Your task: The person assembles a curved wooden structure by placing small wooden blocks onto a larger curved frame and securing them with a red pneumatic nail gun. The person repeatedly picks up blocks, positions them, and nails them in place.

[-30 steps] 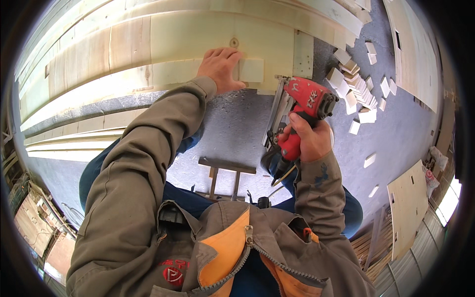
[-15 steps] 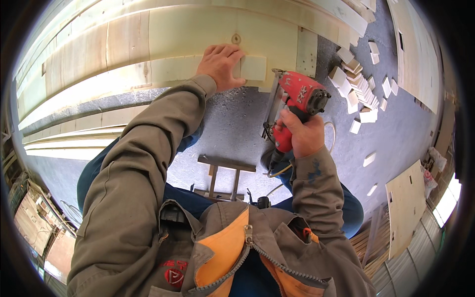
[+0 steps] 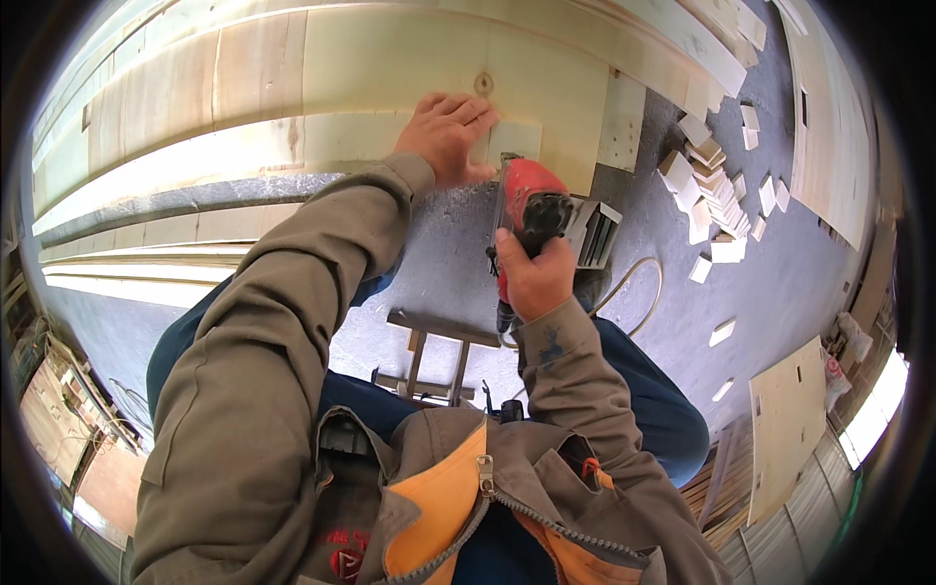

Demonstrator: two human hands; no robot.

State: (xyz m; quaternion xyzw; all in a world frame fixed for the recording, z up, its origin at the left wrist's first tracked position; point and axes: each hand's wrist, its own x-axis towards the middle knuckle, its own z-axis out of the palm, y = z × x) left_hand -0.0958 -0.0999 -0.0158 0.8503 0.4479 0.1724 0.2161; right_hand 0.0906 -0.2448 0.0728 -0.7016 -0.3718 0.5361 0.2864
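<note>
My left hand [image 3: 448, 136] lies flat with fingers stretched out on a pale wooden strip [image 3: 351, 135] along the near edge of a wide wooden panel [image 3: 405, 54]. A short pale wood block [image 3: 525, 141] shows just right of its thumb. My right hand [image 3: 538, 281] is wrapped round the grip of a red nail gun [image 3: 532, 181]. The gun's nose is up at the panel's near edge, close to the block. Whether the nose touches the wood is hard to tell.
Small wood blocks [image 3: 717, 200] lie heaped on the grey floor at right. Beside the nail gun stands a pale slotted box-like thing [image 3: 595, 234]. A yellowish hose [image 3: 651, 302] loops near my right knee. Below my hands is a low wooden frame [image 3: 444, 330]. Long boards [image 3: 136, 265] lie at left.
My right hand has brought the nail gun left and slightly up, nearer my left hand. The slotted thing behind it has come into view. My left hand stays on the strip.
</note>
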